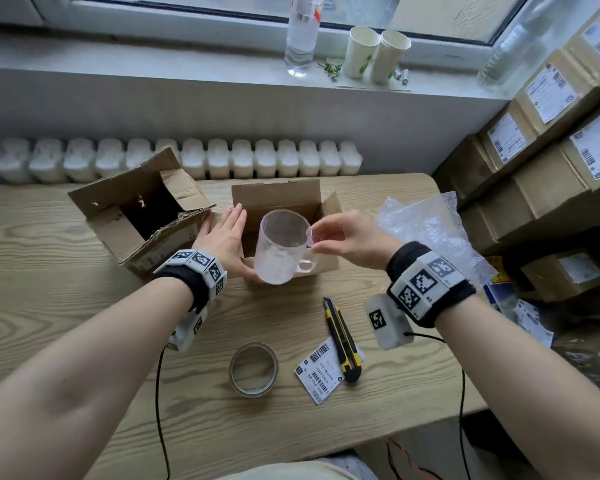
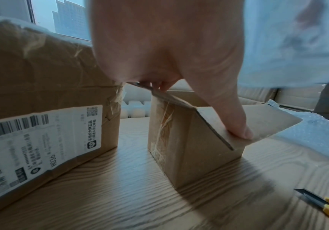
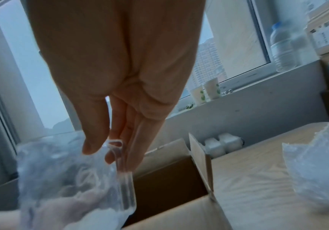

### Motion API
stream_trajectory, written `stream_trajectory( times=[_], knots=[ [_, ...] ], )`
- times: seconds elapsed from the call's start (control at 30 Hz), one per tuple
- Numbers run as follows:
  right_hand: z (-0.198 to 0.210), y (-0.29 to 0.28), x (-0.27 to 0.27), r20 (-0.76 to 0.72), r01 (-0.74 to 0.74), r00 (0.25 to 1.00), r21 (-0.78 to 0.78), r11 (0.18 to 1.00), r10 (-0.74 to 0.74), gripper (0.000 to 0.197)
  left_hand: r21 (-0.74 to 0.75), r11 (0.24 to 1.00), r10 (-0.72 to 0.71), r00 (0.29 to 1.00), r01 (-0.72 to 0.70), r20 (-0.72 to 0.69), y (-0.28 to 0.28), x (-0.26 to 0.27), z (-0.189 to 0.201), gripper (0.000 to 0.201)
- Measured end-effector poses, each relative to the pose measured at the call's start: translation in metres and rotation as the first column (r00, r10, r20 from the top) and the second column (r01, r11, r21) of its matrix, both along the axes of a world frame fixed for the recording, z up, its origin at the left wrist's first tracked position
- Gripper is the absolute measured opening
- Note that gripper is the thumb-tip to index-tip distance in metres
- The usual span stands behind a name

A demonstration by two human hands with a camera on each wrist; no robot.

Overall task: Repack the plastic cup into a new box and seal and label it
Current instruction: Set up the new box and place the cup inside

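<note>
A clear plastic cup (image 1: 281, 247) with a handle hangs tilted over the small open new box (image 1: 278, 195) at the table's middle. My right hand (image 1: 317, 239) pinches the cup by its rim and handle; in the right wrist view, the fingers (image 3: 128, 132) lie along the handle of the cup (image 3: 71, 179) above the box opening (image 3: 169, 179). My left hand (image 1: 229, 230) lies flat with straight fingers on the box's left flap. In the left wrist view its thumb (image 2: 236, 121) presses the front flap of the box (image 2: 179, 147) down.
An opened old box (image 1: 142, 216) with a shipping label stands left of the new one. Bubble wrap (image 1: 426, 223) lies to the right. A tape roll (image 1: 253, 369), a yellow utility knife (image 1: 342, 339) and a printed label (image 1: 321, 368) lie near the front. Stacked parcels (image 1: 551, 133) fill the right side.
</note>
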State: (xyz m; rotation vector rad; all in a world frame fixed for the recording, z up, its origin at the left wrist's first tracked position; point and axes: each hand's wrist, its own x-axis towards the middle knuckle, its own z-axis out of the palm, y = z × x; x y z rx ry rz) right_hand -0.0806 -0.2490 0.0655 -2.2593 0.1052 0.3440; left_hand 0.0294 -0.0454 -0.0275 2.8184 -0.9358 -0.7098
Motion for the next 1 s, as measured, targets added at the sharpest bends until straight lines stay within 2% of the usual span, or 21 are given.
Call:
stream_trajectory(
  times=[0.07,0.23,0.47,0.67,1.0],
  knots=[
    [0.0,-0.005,0.011,0.044,0.055,0.998,-0.01,0.998,-0.054,0.018,0.003,1.0,0.008,1.0,-0.008,0.003,0.0,-0.001,0.0,0.138],
    [-0.015,0.004,0.036,0.129,0.077,0.991,-0.289,0.954,-0.041,0.023,-0.041,0.998,0.046,0.999,-0.046,-0.007,-0.001,-0.004,0.003,0.141],
    [-0.044,0.017,0.053,-0.028,-0.032,0.999,-0.506,0.862,0.021,0.026,-0.079,0.994,0.068,0.998,-0.069,-0.017,0.001,-0.007,0.004,0.139],
    [-0.065,0.03,0.064,-0.116,-0.113,0.991,-0.523,0.845,0.061,0.025,-0.094,0.993,0.063,0.998,-0.064,-0.01,0.002,-0.005,-0.001,0.14],
    [-0.083,0.049,0.081,-0.16,-0.195,0.979,-0.532,0.824,0.128,0.021,-0.111,0.992,0.056,0.998,-0.06,-0.036,0.003,-0.001,-0.005,0.138]
  ],
)
